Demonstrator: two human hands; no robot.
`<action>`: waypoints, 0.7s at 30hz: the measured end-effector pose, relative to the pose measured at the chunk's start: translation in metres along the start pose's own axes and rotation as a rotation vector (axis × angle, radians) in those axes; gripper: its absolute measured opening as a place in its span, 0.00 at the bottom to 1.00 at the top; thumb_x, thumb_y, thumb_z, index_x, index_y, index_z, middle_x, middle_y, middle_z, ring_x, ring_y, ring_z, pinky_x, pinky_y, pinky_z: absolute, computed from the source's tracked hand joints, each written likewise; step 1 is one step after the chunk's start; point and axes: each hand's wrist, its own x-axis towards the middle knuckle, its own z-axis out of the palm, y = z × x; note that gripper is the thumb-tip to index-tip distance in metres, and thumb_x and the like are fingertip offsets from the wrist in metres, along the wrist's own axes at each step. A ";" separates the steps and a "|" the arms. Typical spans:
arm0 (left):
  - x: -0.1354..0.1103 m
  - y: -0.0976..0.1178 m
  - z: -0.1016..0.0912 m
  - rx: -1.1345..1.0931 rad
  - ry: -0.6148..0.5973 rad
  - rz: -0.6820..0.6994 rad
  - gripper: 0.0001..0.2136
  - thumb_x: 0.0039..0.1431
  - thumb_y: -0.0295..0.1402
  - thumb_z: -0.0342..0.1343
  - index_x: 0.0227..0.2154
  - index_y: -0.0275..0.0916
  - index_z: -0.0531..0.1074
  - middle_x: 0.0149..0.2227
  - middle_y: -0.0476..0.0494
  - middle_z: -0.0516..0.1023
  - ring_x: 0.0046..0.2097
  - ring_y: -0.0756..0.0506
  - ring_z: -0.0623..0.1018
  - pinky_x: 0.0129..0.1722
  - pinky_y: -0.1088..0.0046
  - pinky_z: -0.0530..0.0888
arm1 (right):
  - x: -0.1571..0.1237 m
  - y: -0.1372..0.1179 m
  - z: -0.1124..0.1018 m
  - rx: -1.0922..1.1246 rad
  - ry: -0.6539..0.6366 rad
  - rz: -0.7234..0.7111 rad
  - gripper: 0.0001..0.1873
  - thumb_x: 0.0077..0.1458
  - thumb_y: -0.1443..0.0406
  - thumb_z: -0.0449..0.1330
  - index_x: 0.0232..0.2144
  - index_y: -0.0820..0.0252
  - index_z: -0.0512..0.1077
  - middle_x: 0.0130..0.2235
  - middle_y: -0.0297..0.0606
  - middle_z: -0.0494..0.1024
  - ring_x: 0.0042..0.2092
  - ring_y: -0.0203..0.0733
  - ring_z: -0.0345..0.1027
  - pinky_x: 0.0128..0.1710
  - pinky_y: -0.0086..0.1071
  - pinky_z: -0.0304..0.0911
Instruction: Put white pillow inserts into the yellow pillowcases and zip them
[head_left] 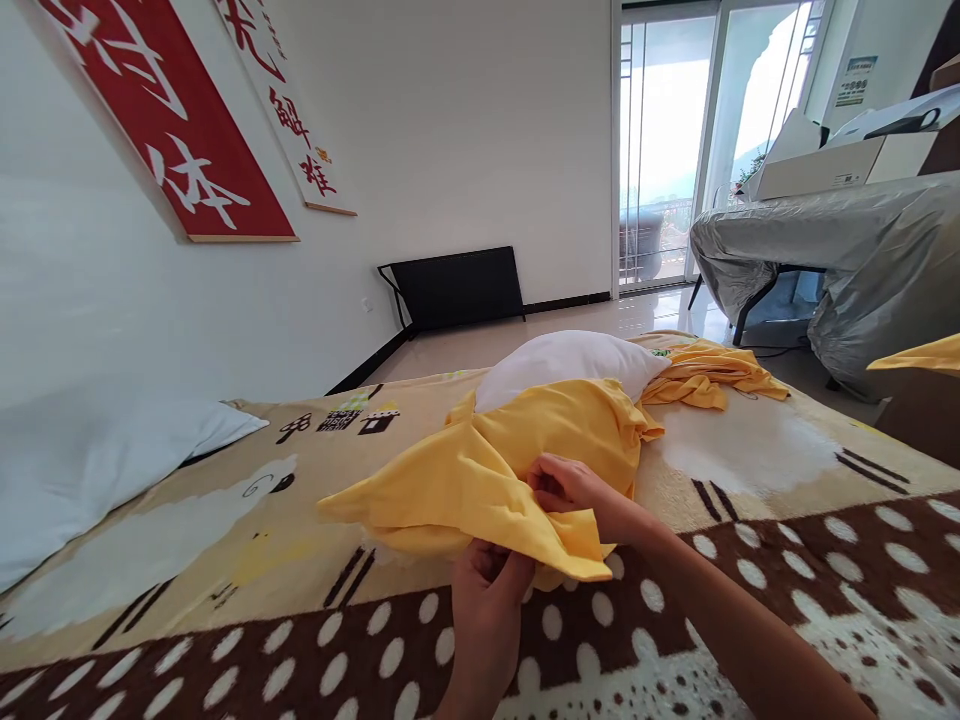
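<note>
A yellow pillowcase (465,470) covers the near part of a white pillow (566,362), which lies on a patterned blanket. The pillow's far end shows bare. My left hand (487,580) grips the near edge of the pillowcase from below, thumb and fingers closed on the cloth. Farther right, my right hand (562,485) pinches a fold of the same pillowcase, with a loose corner of cloth hanging beneath it. What lies under the folds between my hands is hidden.
The blanket (300,540) has sheep and dotted brown bands. Another yellow cloth (712,370) lies crumpled beyond the pillow. A white pillow (112,460) rests at the left wall. A black folded frame (457,290) leans on the back wall. Boxes (817,170) stand on a covered table (847,235).
</note>
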 end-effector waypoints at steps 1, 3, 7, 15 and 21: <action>0.000 0.000 0.000 0.015 -0.004 0.003 0.16 0.36 0.37 0.69 0.28 0.33 0.75 0.24 0.46 0.73 0.26 0.51 0.70 0.26 0.78 0.69 | -0.001 -0.002 -0.006 0.032 0.046 -0.015 0.03 0.55 0.66 0.54 0.31 0.62 0.64 0.32 0.34 0.68 0.32 0.32 0.59 0.32 0.27 0.56; 0.000 -0.002 0.000 0.043 -0.015 0.013 0.15 0.37 0.37 0.69 0.27 0.33 0.75 0.22 0.47 0.71 0.24 0.52 0.68 0.23 0.79 0.66 | -0.005 -0.011 -0.020 0.114 0.102 -0.035 0.05 0.56 0.66 0.55 0.36 0.62 0.68 0.36 0.37 0.71 0.36 0.34 0.62 0.36 0.28 0.58; -0.001 -0.005 -0.001 0.053 -0.021 0.034 0.14 0.40 0.39 0.67 0.25 0.32 0.74 0.18 0.49 0.68 0.20 0.54 0.64 0.20 0.80 0.63 | -0.016 -0.041 -0.036 0.080 -0.046 -0.045 0.06 0.56 0.64 0.59 0.33 0.60 0.74 0.36 0.36 0.74 0.35 0.33 0.64 0.37 0.27 0.60; -0.001 -0.005 0.001 0.136 -0.028 0.111 0.16 0.40 0.37 0.67 0.31 0.32 0.74 0.25 0.46 0.74 0.27 0.51 0.70 0.25 0.79 0.68 | -0.018 -0.051 -0.015 -0.043 -0.151 -0.014 0.08 0.57 0.64 0.57 0.28 0.61 0.65 0.29 0.30 0.69 0.31 0.30 0.58 0.33 0.24 0.55; 0.000 -0.011 0.001 0.283 -0.006 0.165 0.13 0.39 0.34 0.66 0.29 0.33 0.74 0.22 0.47 0.73 0.29 0.47 0.73 0.26 0.78 0.70 | -0.017 -0.042 -0.006 -0.107 -0.146 -0.037 0.09 0.62 0.62 0.51 0.30 0.60 0.59 0.31 0.32 0.67 0.32 0.32 0.57 0.34 0.26 0.54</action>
